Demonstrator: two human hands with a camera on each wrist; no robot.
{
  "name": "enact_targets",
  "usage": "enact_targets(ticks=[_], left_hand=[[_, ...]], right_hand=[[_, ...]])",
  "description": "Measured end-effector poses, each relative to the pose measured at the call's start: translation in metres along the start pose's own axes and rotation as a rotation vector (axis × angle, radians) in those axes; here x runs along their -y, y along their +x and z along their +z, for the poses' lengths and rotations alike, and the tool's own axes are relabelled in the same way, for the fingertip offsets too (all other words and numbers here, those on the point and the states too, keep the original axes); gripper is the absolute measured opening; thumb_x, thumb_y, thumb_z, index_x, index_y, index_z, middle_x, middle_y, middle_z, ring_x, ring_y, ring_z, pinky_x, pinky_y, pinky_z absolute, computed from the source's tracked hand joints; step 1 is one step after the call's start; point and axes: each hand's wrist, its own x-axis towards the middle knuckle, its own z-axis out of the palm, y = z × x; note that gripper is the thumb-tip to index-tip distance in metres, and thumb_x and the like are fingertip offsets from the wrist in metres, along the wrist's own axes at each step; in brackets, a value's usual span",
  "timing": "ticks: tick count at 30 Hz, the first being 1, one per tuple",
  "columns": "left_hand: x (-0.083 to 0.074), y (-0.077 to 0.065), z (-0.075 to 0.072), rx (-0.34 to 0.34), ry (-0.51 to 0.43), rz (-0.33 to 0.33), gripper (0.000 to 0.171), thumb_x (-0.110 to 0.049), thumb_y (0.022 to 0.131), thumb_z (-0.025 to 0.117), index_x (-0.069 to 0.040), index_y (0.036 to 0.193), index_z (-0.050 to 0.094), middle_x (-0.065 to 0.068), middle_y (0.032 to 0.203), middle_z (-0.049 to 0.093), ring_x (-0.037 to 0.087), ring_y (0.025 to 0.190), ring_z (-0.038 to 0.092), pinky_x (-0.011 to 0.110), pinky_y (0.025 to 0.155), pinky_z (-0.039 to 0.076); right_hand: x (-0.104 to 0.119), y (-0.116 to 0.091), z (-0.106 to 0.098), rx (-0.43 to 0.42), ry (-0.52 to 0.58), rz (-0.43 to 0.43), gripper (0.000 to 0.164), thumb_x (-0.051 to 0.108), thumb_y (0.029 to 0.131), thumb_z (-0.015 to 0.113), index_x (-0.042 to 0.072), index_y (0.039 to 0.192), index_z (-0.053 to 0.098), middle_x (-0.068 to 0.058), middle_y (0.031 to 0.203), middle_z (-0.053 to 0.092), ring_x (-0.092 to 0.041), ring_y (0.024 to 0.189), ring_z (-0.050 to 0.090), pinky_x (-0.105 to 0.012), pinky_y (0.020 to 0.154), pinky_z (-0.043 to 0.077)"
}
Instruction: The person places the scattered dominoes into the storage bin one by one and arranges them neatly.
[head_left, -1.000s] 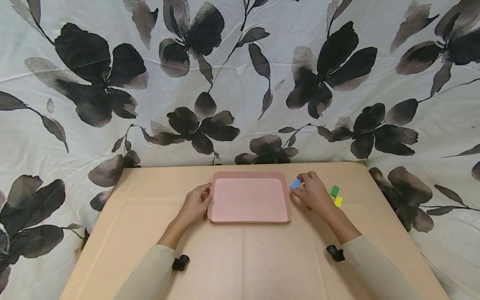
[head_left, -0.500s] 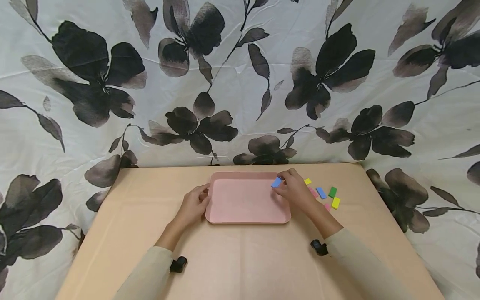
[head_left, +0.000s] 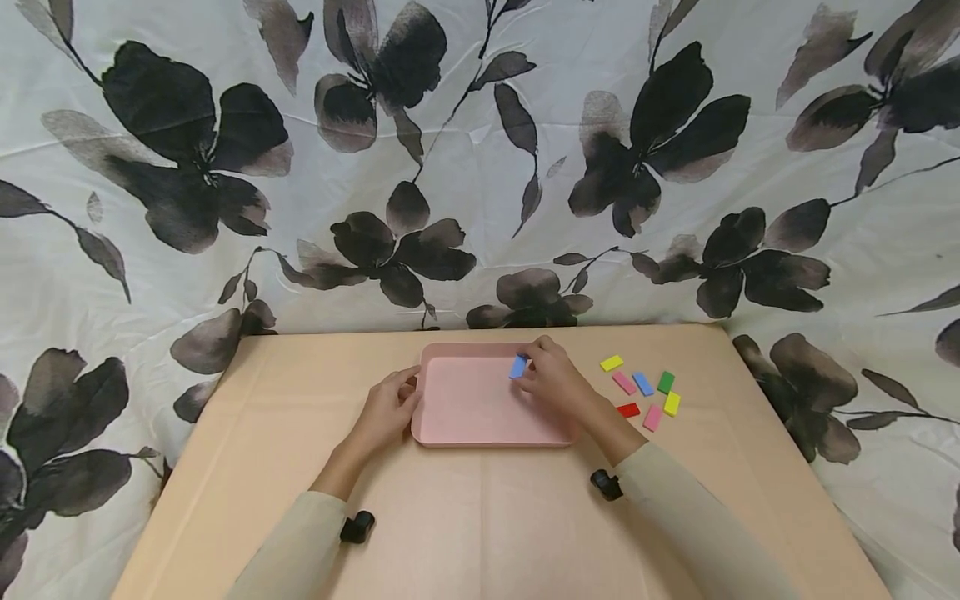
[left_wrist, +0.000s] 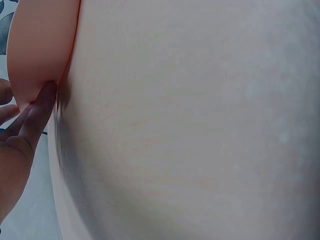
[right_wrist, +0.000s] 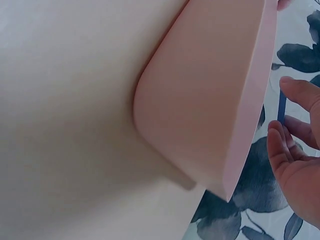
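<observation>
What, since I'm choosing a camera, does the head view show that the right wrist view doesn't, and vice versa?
Only the head view shows seven loose yellow, pink, blue, green and red rectangular pieces, the pink rectangular tray's inside floor, and both beige sleeves. Only the right wrist view shows the tray's outer wall up close and the held blue rectangular piece edge-on. Both show the right grip pinching that piece, the tray, beige tabletop and white floral fabric.

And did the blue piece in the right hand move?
Yes, leftward in the head view: the right hand carried the blue piece from right of the pink tray to over it.
</observation>
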Motion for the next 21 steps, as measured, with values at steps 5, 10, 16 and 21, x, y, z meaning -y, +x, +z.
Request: enact_targets(ticks=[5,10,16,21], left_hand=[[-0.001,0.001,0.002,-0.001,-0.001,-0.003,0.049,-0.003,0.096,0.066,0.002,0.144,0.057,0.016,0.115,0.069,0.024,0.096,0.069,0.037,0.083,0.057],[-0.001,0.002,0.002,0.013,0.011,0.011,0.048,-0.004,0.097,0.066,0.002,0.144,0.056,0.017,0.117,0.069,0.025,0.097,0.069,0.038,0.084,0.057],[-0.002,0.002,0.002,0.013,0.023,0.015,0.048,-0.004,0.097,0.066,0.002,0.144,0.057,0.017,0.115,0.069,0.024,0.094,0.068,0.038,0.083,0.056],[-0.002,0.002,0.0,0.015,0.027,0.002,0.048,-0.005,0.098,0.066,0.002,0.144,0.056,0.017,0.115,0.069,0.024,0.095,0.068,0.037,0.083,0.056]], right_hand=[[0.005,0.009,0.007,0.021,-0.091,-0.055,0.047,0.026,0.086,0.084,0.005,0.126,0.07,-0.011,0.111,0.06,-0.022,0.095,0.062,-0.038,0.089,0.051],[0.011,0.018,0.013,0.104,-0.038,-0.035,0.047,0.023,0.088,0.081,0.007,0.13,0.067,-0.01,0.118,0.056,-0.019,0.096,0.062,-0.032,0.085,0.056],[0.019,0.031,0.018,0.149,0.072,-0.08,0.045,0.019,0.089,0.081,0.005,0.13,0.067,-0.007,0.115,0.056,-0.016,0.096,0.061,-0.026,0.082,0.056],[0.024,0.041,0.023,0.17,0.126,-0.126,0.045,0.021,0.086,0.084,0.005,0.125,0.069,-0.004,0.109,0.057,-0.014,0.092,0.059,-0.026,0.081,0.053]])
